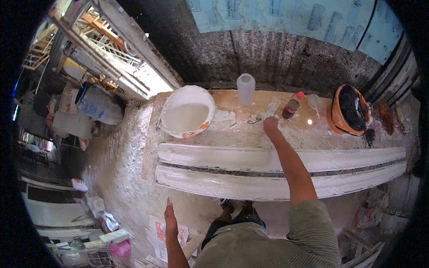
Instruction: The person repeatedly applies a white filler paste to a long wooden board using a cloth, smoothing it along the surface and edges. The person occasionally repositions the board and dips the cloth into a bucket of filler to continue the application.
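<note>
My right hand [271, 125] reaches over the workbench with its fingers closed, low against the surface. What it grips, if anything, is hidden. Just beyond it lies a plaster-caked flat piece [273, 106], and a small dark metal thing [254, 119] sits to its left. A bottle of dark red liquid with a red cap [291, 108] stands to the right of that hand. Down at my left side, away from the bench, my left hand [170, 217] is seen edge-on, fingers stretched out and nothing visible in it. Two long white plaster mouldings [223, 155] [232, 184] run along the bench's near side.
A white bucket [187, 111] with pale liquid stands at the bench's left end, beside a translucent plastic bottle [246, 89]. Toward the right is an orange bucket [335, 118] with black material inside. A blue barrel [99, 105] stands on the floor at left, near a doorway.
</note>
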Motion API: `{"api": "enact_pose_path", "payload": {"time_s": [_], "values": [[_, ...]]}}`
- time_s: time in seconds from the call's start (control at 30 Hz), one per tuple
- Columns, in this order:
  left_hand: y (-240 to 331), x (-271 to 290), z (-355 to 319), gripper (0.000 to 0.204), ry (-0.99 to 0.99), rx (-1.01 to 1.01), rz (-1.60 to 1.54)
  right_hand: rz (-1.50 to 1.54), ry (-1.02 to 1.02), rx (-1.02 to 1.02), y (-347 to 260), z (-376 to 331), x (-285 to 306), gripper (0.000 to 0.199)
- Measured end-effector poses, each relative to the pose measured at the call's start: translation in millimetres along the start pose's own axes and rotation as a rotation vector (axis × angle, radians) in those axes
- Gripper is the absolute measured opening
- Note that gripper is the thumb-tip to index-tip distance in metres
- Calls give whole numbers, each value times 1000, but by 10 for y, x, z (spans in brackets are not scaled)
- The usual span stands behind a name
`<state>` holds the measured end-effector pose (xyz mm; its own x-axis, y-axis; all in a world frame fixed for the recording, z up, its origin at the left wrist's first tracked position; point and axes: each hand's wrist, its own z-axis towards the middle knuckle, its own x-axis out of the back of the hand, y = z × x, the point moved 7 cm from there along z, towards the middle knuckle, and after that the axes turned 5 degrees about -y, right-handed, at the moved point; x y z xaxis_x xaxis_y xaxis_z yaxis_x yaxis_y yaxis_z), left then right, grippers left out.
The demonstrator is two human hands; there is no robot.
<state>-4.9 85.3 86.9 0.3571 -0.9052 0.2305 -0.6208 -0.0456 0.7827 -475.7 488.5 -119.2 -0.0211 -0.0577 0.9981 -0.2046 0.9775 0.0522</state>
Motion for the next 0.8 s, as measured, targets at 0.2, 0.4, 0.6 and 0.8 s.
{"api": "enact_pose_path", "payload": {"time_s": [0.2, 0.4, 0.6, 0.8], "values": [[19, 124, 59, 69, 1, -9, -22, -66, -143, -62, -32, -52, 52, 18], [88, 91, 124, 69, -31, -20, -20, -83, -158, -61, -65, -30, 97, 18], [-74, 216, 101, 68, -19, -18, -31, 382, -11, -187, 202, -246, 426, 22], [-257, 358, 148, 66, 13, -114, 100, 769, 251, -86, 326, -525, 760, 18]]}}
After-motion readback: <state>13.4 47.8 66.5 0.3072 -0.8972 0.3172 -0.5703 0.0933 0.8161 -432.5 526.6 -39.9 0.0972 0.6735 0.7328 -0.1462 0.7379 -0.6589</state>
